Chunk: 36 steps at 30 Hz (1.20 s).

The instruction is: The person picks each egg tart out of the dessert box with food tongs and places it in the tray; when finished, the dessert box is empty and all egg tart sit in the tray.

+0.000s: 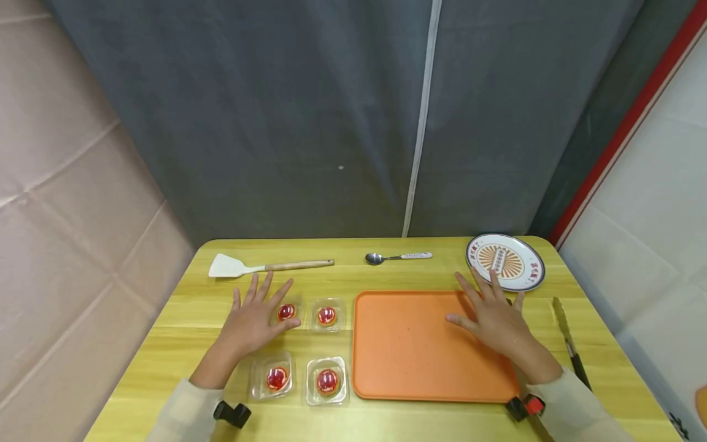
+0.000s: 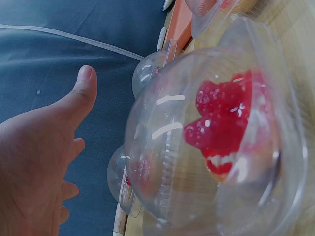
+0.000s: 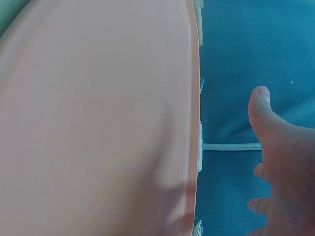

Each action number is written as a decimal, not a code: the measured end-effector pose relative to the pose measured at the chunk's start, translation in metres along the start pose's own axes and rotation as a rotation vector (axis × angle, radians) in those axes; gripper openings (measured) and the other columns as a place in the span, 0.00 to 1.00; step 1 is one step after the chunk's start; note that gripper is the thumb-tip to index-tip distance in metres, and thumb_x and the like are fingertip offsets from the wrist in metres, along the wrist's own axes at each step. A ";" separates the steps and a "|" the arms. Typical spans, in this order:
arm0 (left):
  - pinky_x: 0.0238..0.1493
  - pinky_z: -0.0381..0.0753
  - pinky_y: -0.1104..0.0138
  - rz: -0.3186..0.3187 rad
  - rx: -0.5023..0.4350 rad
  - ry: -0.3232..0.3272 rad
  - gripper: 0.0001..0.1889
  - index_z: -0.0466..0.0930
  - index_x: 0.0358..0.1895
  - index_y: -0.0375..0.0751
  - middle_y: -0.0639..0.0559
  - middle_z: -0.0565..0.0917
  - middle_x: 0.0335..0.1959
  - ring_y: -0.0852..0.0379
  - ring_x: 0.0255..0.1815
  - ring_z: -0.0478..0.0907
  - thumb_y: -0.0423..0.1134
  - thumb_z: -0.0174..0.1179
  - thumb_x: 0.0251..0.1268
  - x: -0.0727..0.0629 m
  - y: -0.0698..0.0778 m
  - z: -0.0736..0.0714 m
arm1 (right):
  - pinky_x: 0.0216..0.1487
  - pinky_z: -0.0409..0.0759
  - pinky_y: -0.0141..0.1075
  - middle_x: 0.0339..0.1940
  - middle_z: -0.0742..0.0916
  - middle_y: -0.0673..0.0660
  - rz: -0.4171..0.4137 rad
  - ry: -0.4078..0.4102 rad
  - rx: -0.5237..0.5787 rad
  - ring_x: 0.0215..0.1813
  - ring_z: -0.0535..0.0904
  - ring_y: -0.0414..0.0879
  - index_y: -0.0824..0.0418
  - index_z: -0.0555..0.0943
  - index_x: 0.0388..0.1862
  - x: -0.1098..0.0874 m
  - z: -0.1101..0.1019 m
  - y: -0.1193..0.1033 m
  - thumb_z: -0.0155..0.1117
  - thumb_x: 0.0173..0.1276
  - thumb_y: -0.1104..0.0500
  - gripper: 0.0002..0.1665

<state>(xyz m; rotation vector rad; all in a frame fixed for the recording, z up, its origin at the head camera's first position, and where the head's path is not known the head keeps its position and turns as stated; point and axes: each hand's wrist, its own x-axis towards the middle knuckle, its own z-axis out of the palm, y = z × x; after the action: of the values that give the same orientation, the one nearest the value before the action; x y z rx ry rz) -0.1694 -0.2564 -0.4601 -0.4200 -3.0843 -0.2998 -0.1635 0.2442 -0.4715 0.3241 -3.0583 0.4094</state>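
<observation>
My left hand [image 1: 251, 325] is spread with straight fingers over the left of the table, overlapping one of the clear plastic boxes in the head view. Each box holds a small tart with a glossy red topping; the front right box [image 1: 327, 393] and front left box [image 1: 256, 383] sit nearest me. In the left wrist view a domed lid covers a red-berry tart [image 2: 226, 118], with the left hand beside it. My right hand [image 1: 494, 319], fingers also spread, hovers over the right part of an orange tray [image 1: 409, 344]. Neither hand holds anything.
A white spatula [image 1: 226, 266] with a wooden handle lies at the back left, a spoon [image 1: 375, 258] at the back middle. A patterned plate [image 1: 530, 270] stands at the back right, and a black-handled knife [image 1: 577, 365] lies along the right side. A grey curtain [image 1: 309, 123] hangs behind.
</observation>
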 end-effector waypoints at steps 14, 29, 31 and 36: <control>0.75 0.34 0.26 0.017 -0.058 -0.008 0.47 0.54 0.84 0.57 0.39 0.42 0.85 0.31 0.84 0.33 0.68 0.61 0.67 -0.003 -0.003 0.000 | 0.62 0.37 0.89 0.86 0.55 0.65 -0.029 -0.008 0.013 0.83 0.42 0.74 0.47 0.52 0.86 0.003 -0.001 -0.009 0.65 0.66 0.28 0.58; 0.76 0.42 0.28 0.059 -0.216 -0.035 0.51 0.49 0.85 0.51 0.37 0.46 0.85 0.28 0.83 0.39 0.65 0.65 0.65 -0.007 -0.019 0.008 | 0.65 0.40 0.87 0.85 0.57 0.63 -0.094 0.001 0.033 0.83 0.44 0.71 0.47 0.54 0.86 0.017 0.009 -0.031 0.68 0.65 0.31 0.58; 0.77 0.42 0.29 0.052 -0.240 -0.059 0.52 0.48 0.85 0.50 0.37 0.45 0.85 0.28 0.83 0.39 0.65 0.64 0.66 -0.007 -0.022 0.010 | 0.66 0.41 0.86 0.86 0.56 0.62 -0.106 0.001 0.030 0.84 0.44 0.70 0.48 0.55 0.85 0.018 0.010 -0.035 0.68 0.65 0.31 0.58; 0.76 0.42 0.29 0.038 -0.344 -0.094 0.53 0.44 0.85 0.47 0.35 0.45 0.85 0.28 0.83 0.38 0.60 0.66 0.68 -0.005 -0.029 0.016 | 0.67 0.44 0.85 0.86 0.56 0.60 -0.135 -0.003 0.010 0.84 0.46 0.69 0.48 0.56 0.85 0.023 0.011 -0.044 0.67 0.64 0.29 0.57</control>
<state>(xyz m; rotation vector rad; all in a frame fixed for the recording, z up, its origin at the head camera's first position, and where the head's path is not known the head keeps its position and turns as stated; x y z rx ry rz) -0.1718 -0.2822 -0.4818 -0.5111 -3.1102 -0.8392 -0.1770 0.1951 -0.4694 0.5278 -3.0145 0.4175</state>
